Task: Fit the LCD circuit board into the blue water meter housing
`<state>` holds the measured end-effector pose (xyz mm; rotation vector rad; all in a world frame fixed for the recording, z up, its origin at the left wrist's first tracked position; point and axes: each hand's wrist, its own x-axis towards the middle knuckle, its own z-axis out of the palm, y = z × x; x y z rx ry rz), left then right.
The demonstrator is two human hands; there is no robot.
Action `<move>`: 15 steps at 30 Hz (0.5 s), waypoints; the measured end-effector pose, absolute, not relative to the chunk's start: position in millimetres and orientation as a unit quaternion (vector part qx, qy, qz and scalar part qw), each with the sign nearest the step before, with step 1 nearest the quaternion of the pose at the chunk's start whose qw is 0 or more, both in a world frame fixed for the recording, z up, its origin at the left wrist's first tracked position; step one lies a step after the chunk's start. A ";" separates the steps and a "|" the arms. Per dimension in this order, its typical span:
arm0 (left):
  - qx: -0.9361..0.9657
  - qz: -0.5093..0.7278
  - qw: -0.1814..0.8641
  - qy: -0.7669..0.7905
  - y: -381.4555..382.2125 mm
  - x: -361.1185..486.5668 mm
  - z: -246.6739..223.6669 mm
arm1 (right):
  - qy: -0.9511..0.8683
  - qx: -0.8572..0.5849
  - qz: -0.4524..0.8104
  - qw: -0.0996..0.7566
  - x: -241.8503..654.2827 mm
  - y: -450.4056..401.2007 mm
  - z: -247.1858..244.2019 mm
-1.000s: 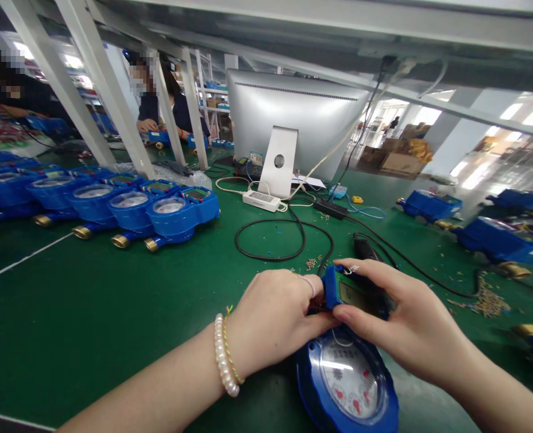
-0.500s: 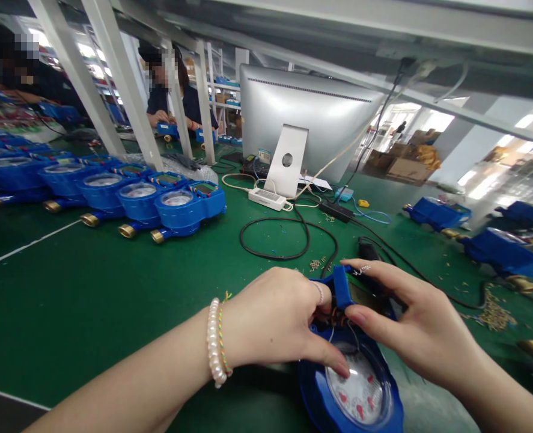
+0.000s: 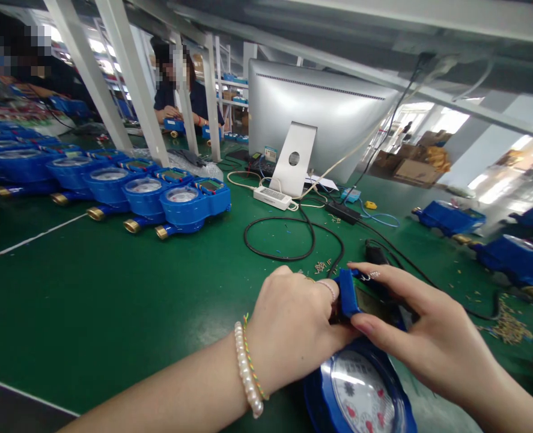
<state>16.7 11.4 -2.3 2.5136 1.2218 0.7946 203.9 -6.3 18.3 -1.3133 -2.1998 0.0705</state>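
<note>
A blue water meter (image 3: 360,391) with a round clear dial and red pointers lies on the green bench before me, partly cut off by the bottom edge. My right hand (image 3: 423,328) grips a blue-edged display module (image 3: 350,293) above the dial, thumb on the near side and forefinger along the far side. Close against the module's left side, my left hand (image 3: 297,328) is curled, thumb tucked toward the fingers. Its fingertips are hidden in the opening between module and dial, so what they pinch does not show.
Several finished-looking blue meters (image 3: 182,207) stand in a row at left. More meters (image 3: 450,216) lie at right beside loose brass screws (image 3: 509,325). A monitor (image 3: 315,114), a white adapter (image 3: 273,197) and a looped black cable (image 3: 279,257) are ahead. Two people work across the bench.
My left thumb has drawn off the dial and in toward the module, uncovering the dial face. The left hand has shifted right; my right hand keeps its hold. The view has turned slightly.
</note>
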 end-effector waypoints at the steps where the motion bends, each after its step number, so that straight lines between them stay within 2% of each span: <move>1: 0.855 0.271 0.130 0.422 10.5 18.1 -2.3 | -0.827 -0.487 0.020 0.282 204.4 -6.1 16.7; 9: 0.842 0.284 0.189 0.419 8.5 21.3 -7.8 | -0.844 -0.470 -0.052 0.254 212.7 -7.0 9.8; 15: 0.860 0.279 0.227 0.361 15.7 11.9 -4.5 | -0.834 -0.503 -0.045 0.220 222.7 -6.9 8.6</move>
